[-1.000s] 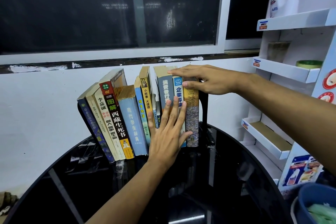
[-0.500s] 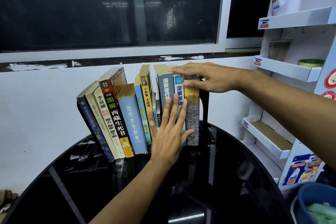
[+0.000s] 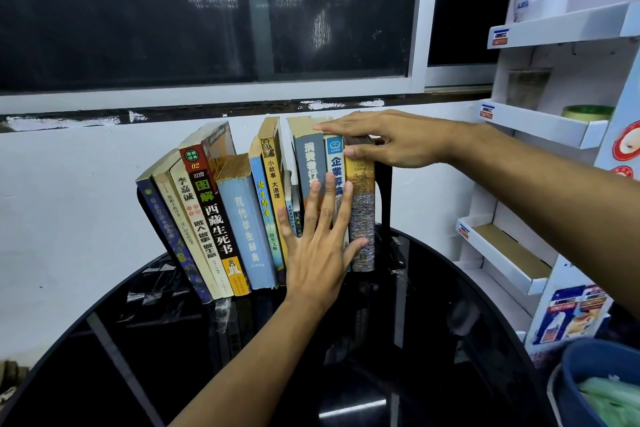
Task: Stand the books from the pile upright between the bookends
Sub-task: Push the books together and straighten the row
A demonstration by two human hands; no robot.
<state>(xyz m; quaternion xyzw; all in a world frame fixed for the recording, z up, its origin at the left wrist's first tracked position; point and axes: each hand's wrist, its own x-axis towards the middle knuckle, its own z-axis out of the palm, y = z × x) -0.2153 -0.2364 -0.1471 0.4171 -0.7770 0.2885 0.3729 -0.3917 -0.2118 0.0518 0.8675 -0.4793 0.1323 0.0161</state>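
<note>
Books [image 3: 242,218] stand on the worktop [image 3: 433,305] between the bookends [image 3: 382,191], the left ones leaning. Left hand [image 3: 322,253] presses spines with flat, spread fingers; right hand [image 3: 391,142] lays its fingers flat on the tops. Push evenly to square them, then right the leaners.

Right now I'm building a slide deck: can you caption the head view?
Left hand presses flat against book spines while right hand rests on their tops beside the black bookend.
</note>
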